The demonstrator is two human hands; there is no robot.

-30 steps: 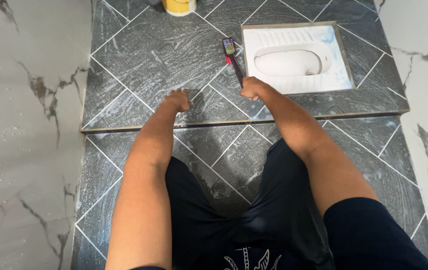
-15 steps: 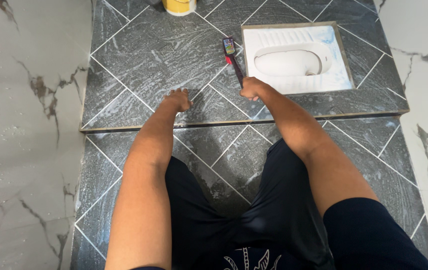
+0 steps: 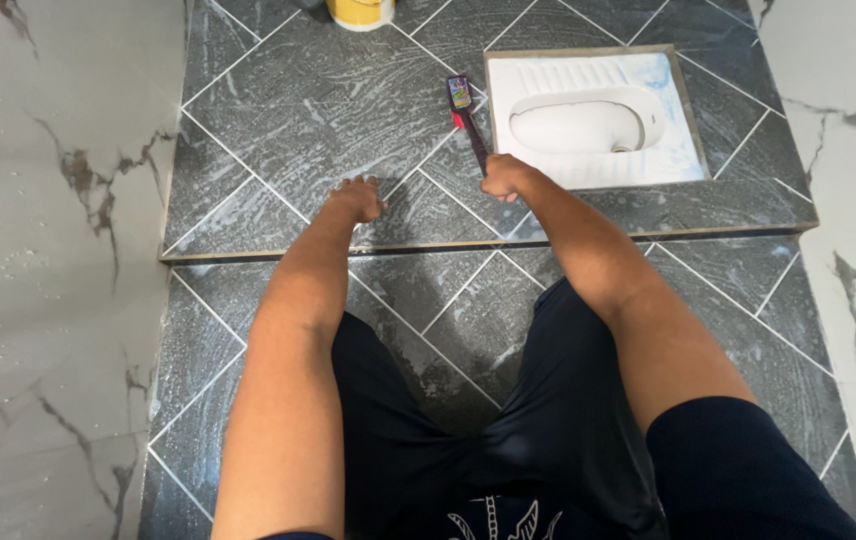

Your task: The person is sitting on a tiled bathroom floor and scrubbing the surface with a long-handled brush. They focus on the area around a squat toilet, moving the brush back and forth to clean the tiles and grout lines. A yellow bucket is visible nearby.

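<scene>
Two hands at work: right hand [image 3: 504, 177] wrapped around brush [image 3: 466, 118] handle, left hand [image 3: 358, 200] spread flat on raised tiled step [image 3: 278, 120]; I should keep bristles flat.

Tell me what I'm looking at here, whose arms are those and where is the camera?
The camera sits on a person's head and looks down, so you see their own two arms and dark shorts from above. The person is crouched on a dark grey tiled floor with soapy streaks on it. The left hand rests flat on the raised step of the floor, holding nothing. The right hand has its grip closed around the handle of a brush that is red and black, with its head lying on the tiles. Right beside the brush is a white floor toilet set into the tiles. At the top edge stands a yellow tub, only partly in the picture. Pale marble walls stand on both sides.
</scene>
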